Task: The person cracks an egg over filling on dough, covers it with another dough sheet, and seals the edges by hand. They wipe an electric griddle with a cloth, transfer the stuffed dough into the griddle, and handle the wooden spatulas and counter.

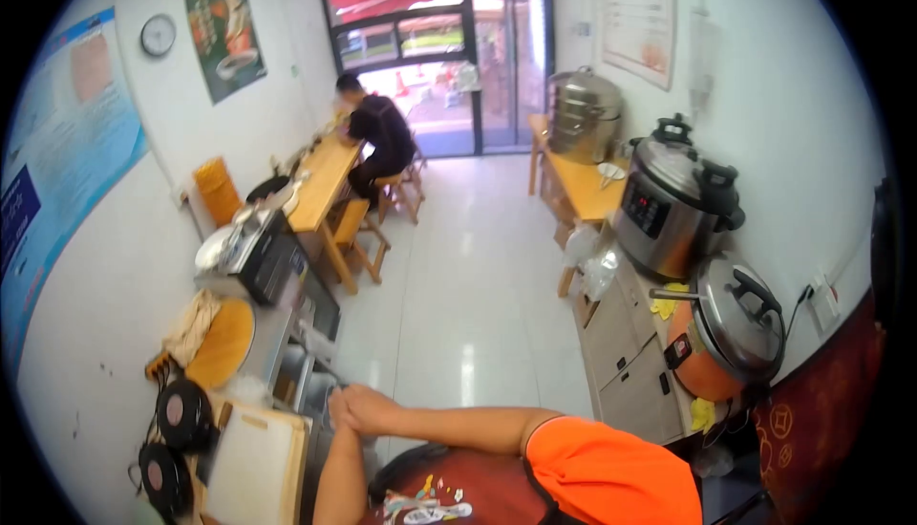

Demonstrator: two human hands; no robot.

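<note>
1. Both hands sit together low in the head view, at about 7 o'clock. One hand lies on top of the other, so they look clasped

2. Right hand (368,410) comes in from the orange sleeve (602,472) at 5 o'clock, with the forearm lying flat across the picture. Left hand (339,408) comes up from the bottom edge and is mostly hidden under the right one. They hold nothing that can be seen. I cannot tell how tight the fingers are

3. Nearest thing is the pale cutting board (256,463), just beside the hands at their 8 o'clock. Its long side runs up and down the picture, from 6 to 12 o'clock. The left hand is the nearer one

4. Two round black burners (181,415) lie past the board, by the left wall. A round wooden board (222,342) with a cloth (191,324) sits at 10 o'clock

5. Two big cookers stand well apart from the hands: an orange rice cooker (731,334) at 3 o'clock and a silver pressure cooker (669,200) at 2 o'clock

6. Far off at 12 o'clock, another person (377,133) sits at a long wooden table (320,186)
</note>
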